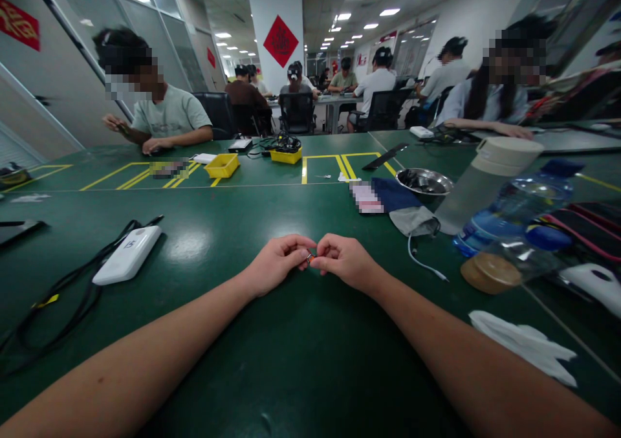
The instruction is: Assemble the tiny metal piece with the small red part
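Note:
Both my hands meet above the middle of the green table (204, 321). Between their fingertips is a small orange-and-silver piece (311, 257), too small and too covered to name. My left hand (279, 263) pinches its left side with thumb and forefinger. From the right, my right hand (344, 260) grips it, the thumb pressed towards the curled fingers. Most of the piece is hidden by the fingers.
A white power bank (129, 255) with black cables lies to the left. On the right stand a pale tumbler (485, 173), a plastic bottle (519, 198), a steel bowl (424, 182) and a white cloth (521, 344). Yellow trays (223, 165) sit farther back; people sit beyond.

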The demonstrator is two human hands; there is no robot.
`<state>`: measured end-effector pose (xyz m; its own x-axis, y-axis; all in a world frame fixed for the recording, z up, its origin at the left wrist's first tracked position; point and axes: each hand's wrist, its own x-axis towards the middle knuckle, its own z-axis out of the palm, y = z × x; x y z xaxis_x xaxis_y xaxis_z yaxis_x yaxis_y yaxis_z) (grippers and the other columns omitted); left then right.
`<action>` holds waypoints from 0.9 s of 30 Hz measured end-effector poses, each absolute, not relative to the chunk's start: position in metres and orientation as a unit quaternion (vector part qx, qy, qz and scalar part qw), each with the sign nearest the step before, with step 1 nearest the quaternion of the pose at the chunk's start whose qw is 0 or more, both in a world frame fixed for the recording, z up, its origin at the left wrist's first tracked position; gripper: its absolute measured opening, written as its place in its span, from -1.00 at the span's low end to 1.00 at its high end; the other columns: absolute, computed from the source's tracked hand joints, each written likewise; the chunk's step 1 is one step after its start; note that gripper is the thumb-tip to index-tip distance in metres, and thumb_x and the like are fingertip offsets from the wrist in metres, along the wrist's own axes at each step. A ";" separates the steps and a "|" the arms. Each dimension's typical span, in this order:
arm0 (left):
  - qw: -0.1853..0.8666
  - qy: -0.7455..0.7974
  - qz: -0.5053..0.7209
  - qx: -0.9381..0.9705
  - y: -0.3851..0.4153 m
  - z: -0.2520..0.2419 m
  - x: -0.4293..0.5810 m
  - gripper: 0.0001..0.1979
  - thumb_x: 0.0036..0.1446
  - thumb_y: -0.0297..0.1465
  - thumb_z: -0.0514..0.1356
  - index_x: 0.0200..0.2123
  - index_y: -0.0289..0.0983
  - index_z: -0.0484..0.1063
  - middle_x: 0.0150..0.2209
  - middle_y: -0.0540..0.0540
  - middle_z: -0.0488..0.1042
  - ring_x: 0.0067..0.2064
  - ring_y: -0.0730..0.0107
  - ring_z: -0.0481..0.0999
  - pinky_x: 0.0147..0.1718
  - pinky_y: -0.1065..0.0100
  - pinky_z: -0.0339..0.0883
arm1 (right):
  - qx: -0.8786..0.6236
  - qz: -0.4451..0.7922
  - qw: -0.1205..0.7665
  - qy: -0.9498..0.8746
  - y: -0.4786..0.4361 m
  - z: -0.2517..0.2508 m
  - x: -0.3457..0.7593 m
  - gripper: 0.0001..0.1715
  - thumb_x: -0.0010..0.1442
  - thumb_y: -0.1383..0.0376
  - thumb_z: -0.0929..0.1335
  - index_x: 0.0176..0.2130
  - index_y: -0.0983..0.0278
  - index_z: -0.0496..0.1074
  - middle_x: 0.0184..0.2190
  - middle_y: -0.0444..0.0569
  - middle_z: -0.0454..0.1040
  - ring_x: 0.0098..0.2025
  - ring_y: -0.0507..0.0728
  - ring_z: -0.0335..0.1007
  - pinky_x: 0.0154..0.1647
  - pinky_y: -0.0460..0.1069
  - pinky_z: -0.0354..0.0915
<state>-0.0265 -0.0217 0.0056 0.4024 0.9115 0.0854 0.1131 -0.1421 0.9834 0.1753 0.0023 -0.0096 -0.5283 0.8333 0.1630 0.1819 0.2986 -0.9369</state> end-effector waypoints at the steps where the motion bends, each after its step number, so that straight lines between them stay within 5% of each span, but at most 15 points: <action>1: 0.532 0.388 0.386 0.646 -0.021 0.005 -0.026 -0.74 0.20 -0.34 0.19 -0.06 -0.30 0.41 -0.43 0.01 0.44 -0.39 0.46 0.42 -0.32 0.37 0.29 | -0.348 0.471 0.342 -0.735 0.003 -0.010 0.175 -0.73 0.05 0.22 0.48 -0.32 0.26 0.36 -0.52 -0.17 0.43 -0.51 0.05 0.45 -0.49 -0.08 0.29; 6: 0.567 0.380 0.387 0.620 -0.021 0.003 -0.025 -0.69 0.17 -0.32 0.22 -0.04 -0.28 0.31 -0.44 0.02 0.44 -0.44 0.48 0.43 -0.37 0.37 0.31 | -0.312 0.413 0.336 -0.787 0.002 -0.010 0.173 -0.60 0.05 0.32 0.47 -0.08 0.24 0.43 -0.44 -0.17 0.43 -0.50 0.00 0.37 -0.47 -0.10 0.27; 17: 0.616 0.364 0.434 0.547 -0.021 0.001 -0.025 -0.69 0.26 -0.19 0.13 -0.08 -0.30 0.40 -0.31 -0.10 0.49 -0.31 0.41 0.48 -0.30 0.36 0.35 | -0.320 0.304 0.365 -0.820 -0.005 -0.003 0.174 -0.73 0.14 0.34 0.38 -0.10 0.22 0.42 -0.40 -0.13 0.43 -0.47 0.02 0.33 -0.40 -0.07 0.27; 22: 0.561 0.392 0.385 0.619 -0.026 0.007 -0.018 -0.73 0.19 -0.31 0.22 -0.07 -0.30 0.46 -0.24 -0.11 0.53 -0.25 0.41 0.48 -0.28 0.39 0.32 | -0.333 0.251 0.331 -0.847 -0.003 -0.004 0.173 -0.77 0.16 0.35 0.37 -0.13 0.19 0.42 -0.44 -0.15 0.37 -0.46 0.02 0.27 -0.40 -0.07 0.20; 27: 0.628 0.405 0.436 0.501 -0.025 0.008 -0.012 -0.79 0.18 -0.39 0.23 -0.12 -0.32 0.51 -0.36 -0.06 0.50 -0.39 0.52 0.44 -0.34 0.45 0.35 | -0.348 0.290 0.319 -0.832 -0.001 -0.006 0.172 -0.48 0.16 0.31 0.40 0.11 0.18 0.30 -0.46 -0.19 0.35 -0.48 0.02 0.27 -0.43 -0.08 0.17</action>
